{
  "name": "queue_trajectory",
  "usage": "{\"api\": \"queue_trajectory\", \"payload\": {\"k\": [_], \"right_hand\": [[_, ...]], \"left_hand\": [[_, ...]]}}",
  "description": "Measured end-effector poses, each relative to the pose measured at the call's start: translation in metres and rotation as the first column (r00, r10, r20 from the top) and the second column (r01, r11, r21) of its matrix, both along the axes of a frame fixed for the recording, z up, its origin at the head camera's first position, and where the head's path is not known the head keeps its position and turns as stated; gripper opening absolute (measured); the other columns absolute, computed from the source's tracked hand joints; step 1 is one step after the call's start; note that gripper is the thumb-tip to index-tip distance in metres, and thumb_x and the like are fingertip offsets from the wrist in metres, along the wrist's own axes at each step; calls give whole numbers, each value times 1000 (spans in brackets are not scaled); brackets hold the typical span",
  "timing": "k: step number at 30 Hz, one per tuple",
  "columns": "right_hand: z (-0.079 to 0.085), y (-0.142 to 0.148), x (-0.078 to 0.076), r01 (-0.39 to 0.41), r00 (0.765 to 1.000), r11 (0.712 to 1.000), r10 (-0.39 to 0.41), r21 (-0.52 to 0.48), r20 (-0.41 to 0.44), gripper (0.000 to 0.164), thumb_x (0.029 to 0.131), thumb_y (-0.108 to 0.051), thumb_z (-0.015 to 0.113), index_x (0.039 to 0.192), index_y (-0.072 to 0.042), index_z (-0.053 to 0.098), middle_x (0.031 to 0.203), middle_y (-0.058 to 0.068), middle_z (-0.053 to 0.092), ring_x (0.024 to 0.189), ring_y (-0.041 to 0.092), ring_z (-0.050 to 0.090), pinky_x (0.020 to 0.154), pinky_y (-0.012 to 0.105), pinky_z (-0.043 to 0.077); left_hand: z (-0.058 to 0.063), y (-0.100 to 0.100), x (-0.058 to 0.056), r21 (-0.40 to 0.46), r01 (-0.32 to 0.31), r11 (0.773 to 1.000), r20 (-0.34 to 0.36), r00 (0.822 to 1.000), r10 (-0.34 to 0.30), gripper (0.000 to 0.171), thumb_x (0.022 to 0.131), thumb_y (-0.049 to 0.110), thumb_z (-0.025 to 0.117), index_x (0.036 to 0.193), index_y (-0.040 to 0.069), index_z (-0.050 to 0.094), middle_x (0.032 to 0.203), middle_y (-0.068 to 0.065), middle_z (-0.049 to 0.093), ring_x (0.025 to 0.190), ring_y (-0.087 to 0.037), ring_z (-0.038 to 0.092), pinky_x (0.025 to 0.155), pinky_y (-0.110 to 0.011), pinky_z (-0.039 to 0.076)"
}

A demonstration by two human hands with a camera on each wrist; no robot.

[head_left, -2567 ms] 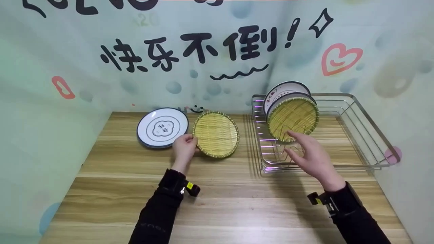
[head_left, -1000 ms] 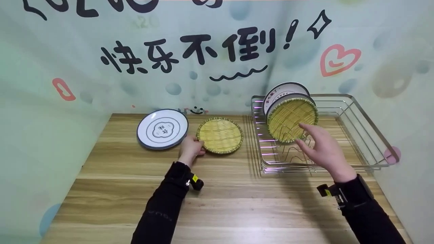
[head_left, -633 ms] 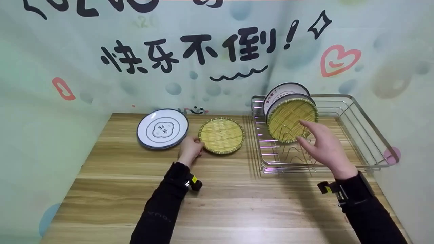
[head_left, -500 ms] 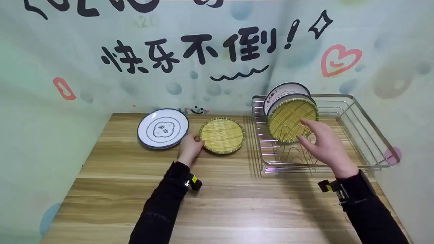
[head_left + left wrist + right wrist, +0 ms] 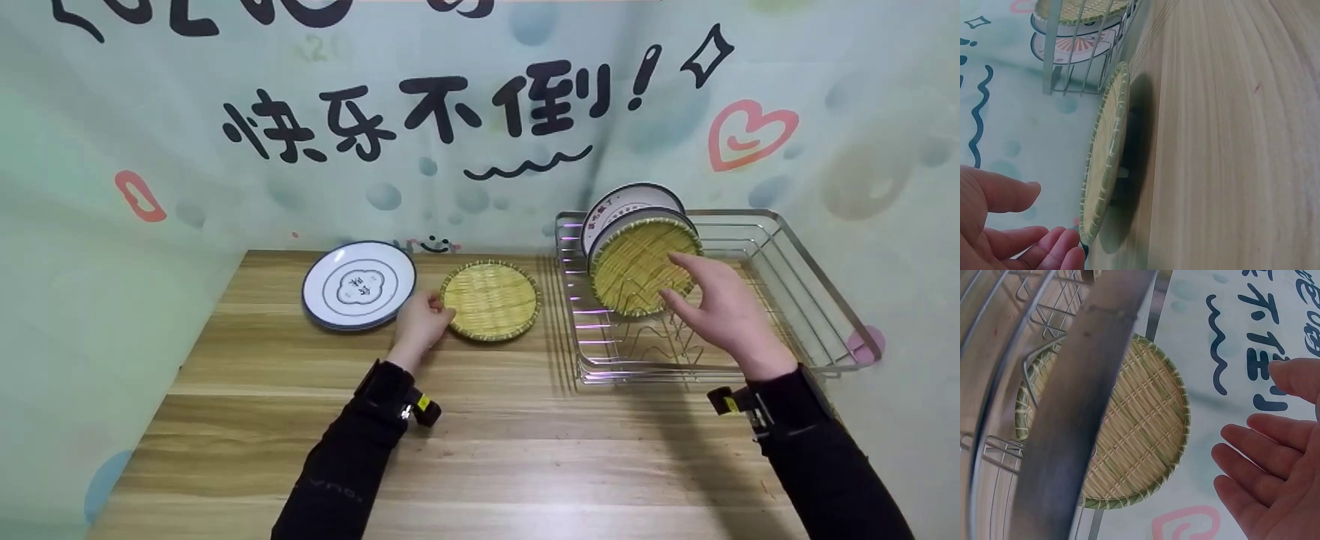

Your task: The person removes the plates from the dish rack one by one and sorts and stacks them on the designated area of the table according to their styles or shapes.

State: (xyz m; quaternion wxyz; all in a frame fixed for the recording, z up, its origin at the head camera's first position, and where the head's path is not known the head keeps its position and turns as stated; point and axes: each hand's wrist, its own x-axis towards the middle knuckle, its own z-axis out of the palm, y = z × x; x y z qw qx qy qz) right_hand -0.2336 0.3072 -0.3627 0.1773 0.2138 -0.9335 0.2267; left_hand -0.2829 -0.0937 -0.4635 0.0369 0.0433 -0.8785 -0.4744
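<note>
A round woven bamboo tray (image 5: pixel 491 300) lies face up on the table, left of the rack. My left hand (image 5: pixel 422 324) is at its near left rim; in the left wrist view the thumb stands apart from the fingers (image 5: pixel 1061 247), whose tips are right at the rim. A dark shape and shadow show under the tray. My right hand (image 5: pixel 726 309) is over the wire dish rack (image 5: pixel 825 289), fingers and thumb spread, holding nothing. Just left of it, a second bamboo tray (image 5: pixel 645 266) stands on edge in the rack, before two white plates (image 5: pixel 637 196).
A white plate with a blue rim (image 5: pixel 360 285) lies to the left of my left hand, with another rim just under it. The wooden table (image 5: pixel 480 450) ends at a printed cloth backdrop (image 5: pixel 420 150). The rack's metal rim (image 5: pixel 1084 405) crosses close before the right wrist camera.
The left-hand bamboo tray, tilted up in my left hand's grip earlier, now lies flat slightly to the right, and the fingers have let go. My right hand has shifted right, off the racked tray.
</note>
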Motion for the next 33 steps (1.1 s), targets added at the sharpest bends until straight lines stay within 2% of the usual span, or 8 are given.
{"api": "queue_trajectory", "payload": {"k": [10,19,23,27,30,33], "right_hand": [[7,4,-5,28,1000,999,-29,37,10,54,92,-13,68,138,9,48,133,30,54,121,46,49,104,61,36],[15,3,-15,35,999,997,-36,62,26,54,93,-13,68,138,9,49,132,31,54,119,46,51,104,60,36],[19,2,-21,42,998,997,-46,68,49,54,93,-14,67,139,8,48,134,31,53,122,47,49,105,60,35],[22,3,-24,54,996,995,-60,82,67,56,93,-15,68,139,8,47,134,32,52,118,47,51,103,61,36],[24,5,-25,64,995,994,-71,92,74,56,93,-15,68,140,8,46,134,32,52,114,46,53,102,61,37],[26,7,-27,69,994,992,-77,101,75,56,94,-16,67,140,8,46,134,32,52,117,47,51,102,62,36]], "left_hand": [[7,4,13,43,57,997,-33,998,-56,45,87,8,69,125,-11,58,113,-22,66,104,-32,64,93,-38,52],[5,1,19,37,106,994,-63,993,-104,47,87,6,71,128,-11,56,118,-26,63,105,-35,65,93,-40,53],[6,-1,23,2,121,993,-71,990,-121,49,87,8,71,129,-11,55,120,-25,63,105,-34,64,93,-40,52],[8,0,29,-86,137,987,-98,985,-145,50,86,10,72,129,-9,57,118,-24,64,103,-33,63,94,-42,51],[9,1,35,-162,154,975,-116,978,-174,50,86,13,73,128,-8,58,120,-24,63,110,-34,60,99,-44,47],[11,4,41,-210,173,962,-115,973,-200,52,86,16,74,130,-7,57,127,-25,60,119,-38,56,106,-47,42]]}}
